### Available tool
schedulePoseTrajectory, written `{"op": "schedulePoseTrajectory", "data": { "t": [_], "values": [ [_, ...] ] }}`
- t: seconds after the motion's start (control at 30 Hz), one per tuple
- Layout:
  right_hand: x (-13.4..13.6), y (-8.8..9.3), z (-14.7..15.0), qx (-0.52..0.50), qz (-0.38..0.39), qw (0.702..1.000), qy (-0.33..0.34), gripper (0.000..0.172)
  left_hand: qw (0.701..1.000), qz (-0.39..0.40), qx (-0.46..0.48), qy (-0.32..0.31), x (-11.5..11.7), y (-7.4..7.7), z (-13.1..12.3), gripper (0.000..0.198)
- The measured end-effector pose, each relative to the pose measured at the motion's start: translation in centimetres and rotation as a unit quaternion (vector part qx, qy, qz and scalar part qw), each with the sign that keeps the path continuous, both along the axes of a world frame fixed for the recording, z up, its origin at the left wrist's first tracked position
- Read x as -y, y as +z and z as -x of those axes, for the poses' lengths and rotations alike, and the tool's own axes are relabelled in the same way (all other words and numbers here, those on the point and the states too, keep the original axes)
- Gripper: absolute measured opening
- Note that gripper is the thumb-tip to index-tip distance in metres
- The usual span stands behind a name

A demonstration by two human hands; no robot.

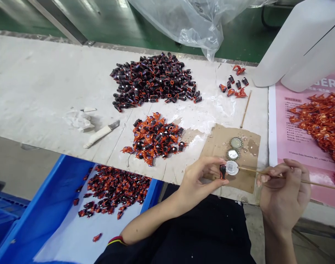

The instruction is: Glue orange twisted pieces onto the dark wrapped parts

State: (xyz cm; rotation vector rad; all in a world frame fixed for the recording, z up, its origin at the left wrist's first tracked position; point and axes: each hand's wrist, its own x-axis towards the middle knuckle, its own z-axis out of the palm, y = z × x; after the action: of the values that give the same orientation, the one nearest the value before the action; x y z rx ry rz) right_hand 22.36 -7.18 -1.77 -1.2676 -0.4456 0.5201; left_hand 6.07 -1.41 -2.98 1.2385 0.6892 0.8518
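From far off, I see a blue bin [42, 203] at the near left, then a knife [99, 135] on the tabletop [40, 84]. My left hand [196, 178] pinches a small dark piece [222, 170], just left of a white disc [233, 167]. My right hand [287, 187] grips a thin stick [250, 169], its tip at the disc. Orange bits [323, 121] lie at the right.

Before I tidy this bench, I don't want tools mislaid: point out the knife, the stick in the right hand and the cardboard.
Knife [99, 136]: head view, on its pale handle.
Held stick [250, 169]: head view, on its shaft near the tip.
Cardboard [218, 142]: head view, on its bare upper-left part.
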Motion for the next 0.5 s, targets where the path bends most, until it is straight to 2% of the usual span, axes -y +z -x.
{"op": "schedulePoseTrajectory", "data": {
  "t": [0.13, 0.3, 0.4, 0.5],
  "values": [
    [0.01, 0.01, 0.0, 0.021, 0.016, 1.0, 0.007, 0.009, 0.999, -0.026, -0.031, 0.018, 0.03, -0.11, 0.02, 0.036],
    [0.02, -0.19, 0.1, 0.088, 0.007, 0.996, 0.008, 0.011, 0.999, -0.032, -0.001, 0.015, -0.03, -0.48, 0.08, 0.036],
    [0.29, -0.18, -0.05, 0.134, 0.022, 0.99, 0.046, 0.012, 1.0, -0.025, 0.005, 0.014, -0.02, -0.62, 0.07, 0.036],
    [0.57, 0.12, -0.37, 0.185, 0.049, 0.977, 0.092, 0.023, 1.0, -0.02, -0.002, 0.012, 0.0, -0.68, 0.05, 0.037]
  ]
}}
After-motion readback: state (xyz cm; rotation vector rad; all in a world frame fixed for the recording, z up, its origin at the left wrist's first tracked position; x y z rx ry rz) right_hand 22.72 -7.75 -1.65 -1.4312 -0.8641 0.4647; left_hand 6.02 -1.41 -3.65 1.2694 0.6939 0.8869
